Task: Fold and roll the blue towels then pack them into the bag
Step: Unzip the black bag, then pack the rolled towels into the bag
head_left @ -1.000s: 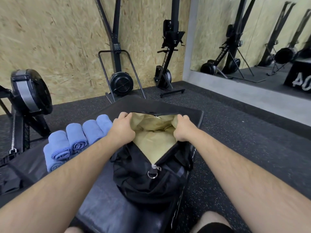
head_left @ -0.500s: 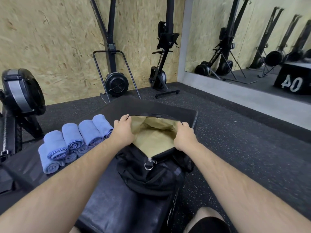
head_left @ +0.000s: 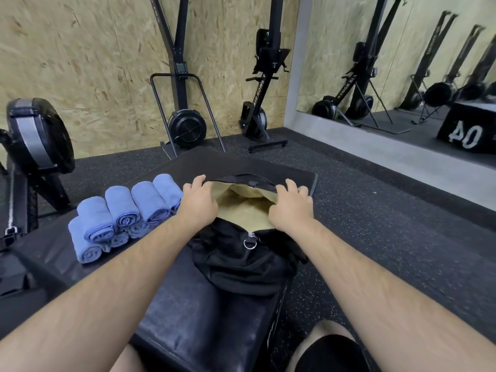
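Atop the bench (head_left: pixel 193 318), left grip (head_left: pixel 200 202) and right grip (head_left: pixel 291 208) clutch the bag (head_left: pixel 241 264) at its mouth.

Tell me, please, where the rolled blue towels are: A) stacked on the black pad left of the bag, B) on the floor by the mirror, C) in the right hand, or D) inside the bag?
A: the rolled blue towels lie stacked on the black pad left of the bag, whose open mouth shows only tan lining.
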